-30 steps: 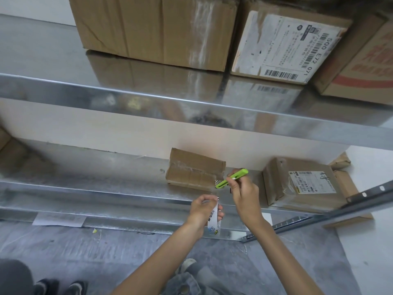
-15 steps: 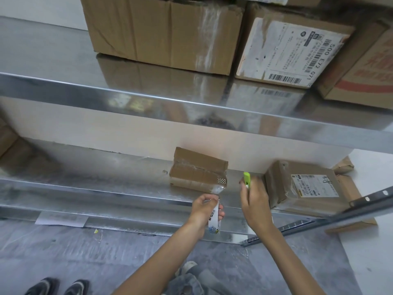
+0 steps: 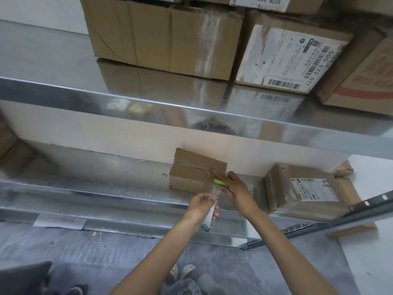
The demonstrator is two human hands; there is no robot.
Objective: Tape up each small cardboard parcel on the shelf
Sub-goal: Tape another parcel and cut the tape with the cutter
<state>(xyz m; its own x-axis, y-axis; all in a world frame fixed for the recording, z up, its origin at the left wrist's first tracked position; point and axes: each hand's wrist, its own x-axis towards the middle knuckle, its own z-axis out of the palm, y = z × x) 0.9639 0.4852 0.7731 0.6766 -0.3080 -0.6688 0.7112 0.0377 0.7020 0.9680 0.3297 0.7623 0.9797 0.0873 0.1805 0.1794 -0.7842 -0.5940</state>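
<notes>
Well, starting at the left, a paper slip (image 3: pixel 59 220) lies on the floor below the lower shelf (image 3: pixel 95 177). Further along, against the far wall, sits the small plain parcel (image 3: pixel 191 175), the one I judge is being worked on. Just near of it, my left hand (image 3: pixel 201 206) has its fingers curled round the tape roll (image 3: pixel 208 220), held below the shelf's front lip, and a clear strip seems to run from the roll up to the parcel, though it is too faint to be sure. To its right, my right hand (image 3: pixel 240 190) keeps the green cutter (image 3: pixel 219 182) tucked under its curled fingers while the forefinger reaches out and presses on the parcel's top seam. Well to the right stands the labelled parcel (image 3: pixel 280 184), its skin glossy, which suggests tape is already on it, but I cannot tell whether its seams are closed. By my reckoning, this strip needs smoothing down and cutting, then the labelled parcel needs checking, so the task is partway through at best.
</notes>
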